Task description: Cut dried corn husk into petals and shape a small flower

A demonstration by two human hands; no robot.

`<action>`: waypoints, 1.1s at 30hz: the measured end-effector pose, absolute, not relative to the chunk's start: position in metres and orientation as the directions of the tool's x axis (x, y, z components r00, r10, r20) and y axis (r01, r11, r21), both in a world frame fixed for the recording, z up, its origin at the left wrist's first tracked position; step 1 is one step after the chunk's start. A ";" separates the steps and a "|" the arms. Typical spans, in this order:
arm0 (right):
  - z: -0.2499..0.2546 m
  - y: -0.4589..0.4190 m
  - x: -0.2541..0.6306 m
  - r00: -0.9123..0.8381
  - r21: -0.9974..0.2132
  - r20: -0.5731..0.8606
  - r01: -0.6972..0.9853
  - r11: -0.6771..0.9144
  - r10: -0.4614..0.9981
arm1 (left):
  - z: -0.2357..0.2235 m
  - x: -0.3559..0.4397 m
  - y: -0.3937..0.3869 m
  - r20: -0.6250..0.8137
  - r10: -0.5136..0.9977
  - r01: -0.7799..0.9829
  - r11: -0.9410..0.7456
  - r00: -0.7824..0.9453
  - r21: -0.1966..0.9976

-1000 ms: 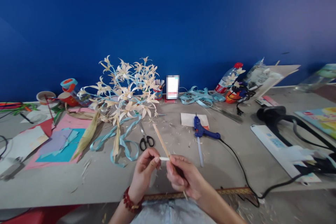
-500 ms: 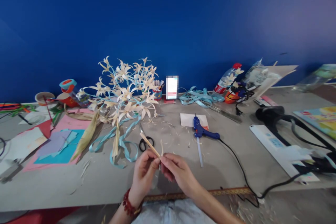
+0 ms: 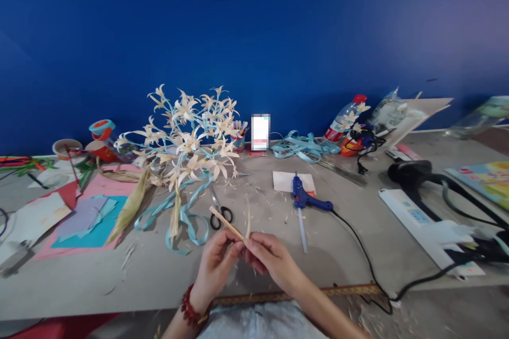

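Observation:
Close to the table's front edge, my left hand (image 3: 220, 259) pinches a narrow folded strip of pale dried husk (image 3: 226, 222) that slants up to the left. My right hand (image 3: 270, 259) meets it fingertip to fingertip, closed on a thin pale husk sliver (image 3: 248, 217) that stands up from the pinch. Where the two pieces meet is covered by my fingers. Just beyond the folded strip lie black-handled scissors (image 3: 226, 215), partly behind it. Farther back stands a bunch of cream husk flowers (image 3: 191, 137) on blue-wrapped stems.
A blue glue gun (image 3: 304, 196) rests on white card, its black cord running right to a power strip (image 3: 409, 217). Blue ribbon (image 3: 296, 145) lies at the back. Coloured paper (image 3: 85, 228) and a dried husk (image 3: 131, 206) are at left. A bottle (image 3: 344, 116) leans behind.
The folded strip has shifted slightly left and down. The thin sliver stands taller and straighter above my right fingers. Both hands stay together.

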State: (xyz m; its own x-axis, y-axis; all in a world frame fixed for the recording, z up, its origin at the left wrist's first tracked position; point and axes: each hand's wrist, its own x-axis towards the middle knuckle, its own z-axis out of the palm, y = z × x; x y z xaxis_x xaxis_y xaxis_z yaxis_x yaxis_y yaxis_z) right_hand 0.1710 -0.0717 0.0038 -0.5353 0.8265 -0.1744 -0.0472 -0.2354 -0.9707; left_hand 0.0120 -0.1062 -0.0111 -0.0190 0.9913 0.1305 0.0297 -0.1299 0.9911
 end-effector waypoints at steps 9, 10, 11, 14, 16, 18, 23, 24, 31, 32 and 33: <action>0.007 -0.074 0.170 -0.591 -0.892 -0.284 -0.126 -0.435 0.755 | -0.016 0.017 -0.112 0.260 0.963 0.113 -0.251 -0.075 0.961; 0.008 -0.074 0.170 -0.626 -0.843 -0.320 -0.155 -0.515 0.711 | -0.015 0.017 -0.113 0.269 0.961 0.087 -0.263 -0.064 0.961; 0.008 -0.075 0.170 -0.662 -0.794 -0.341 -0.177 -0.581 0.668 | -0.015 0.018 -0.114 0.272 0.961 0.053 -0.269 -0.049 0.962; 0.011 -0.075 0.173 -0.764 -0.650 -0.342 -0.228 -0.725 0.547 | -0.015 0.018 -0.113 0.247 0.969 -0.088 -0.247 -0.011 0.965; 0.012 -0.075 0.176 -0.824 -0.559 -0.310 -0.246 -0.792 0.474 | -0.018 0.018 -0.112 0.203 0.979 -0.197 -0.198 0.004 0.960; 0.014 -0.074 0.180 -0.873 -0.497 -0.262 -0.242 -0.833 0.410 | -0.022 0.018 -0.111 0.161 0.987 -0.300 -0.152 0.006 0.942; 0.016 -0.074 0.184 -0.745 -0.723 -0.264 -0.267 -0.637 0.612 | -0.023 0.015 -0.108 0.168 0.985 -0.327 -0.172 -0.039 0.929; 0.016 -0.075 0.183 -0.685 -0.817 -0.247 -0.233 -0.527 0.686 | -0.023 0.014 -0.108 0.188 0.981 -0.279 -0.194 -0.050 0.941; 0.013 -0.082 0.170 -0.501 -0.995 -0.057 0.095 -0.011 0.863 | -0.019 0.013 -0.111 0.271 0.958 0.078 -0.265 -0.093 0.961; 0.012 -0.081 0.169 -0.509 -0.996 -0.082 0.061 -0.059 0.857 | -0.019 0.014 -0.111 0.269 0.959 0.076 -0.262 -0.093 0.962; 0.012 -0.081 0.169 -0.531 -0.991 -0.121 0.009 -0.137 0.839 | -0.019 0.015 -0.112 0.260 0.961 0.056 -0.256 -0.090 0.965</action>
State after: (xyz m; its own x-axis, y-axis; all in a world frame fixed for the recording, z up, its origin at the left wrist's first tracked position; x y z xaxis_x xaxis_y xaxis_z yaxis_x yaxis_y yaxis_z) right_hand 0.1687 -0.0806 0.0117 -0.5310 0.8386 -0.1211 0.0094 -0.1371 -0.9905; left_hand 0.0150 -0.1120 -0.0188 -0.0902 0.9613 0.2604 0.0563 -0.2561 0.9650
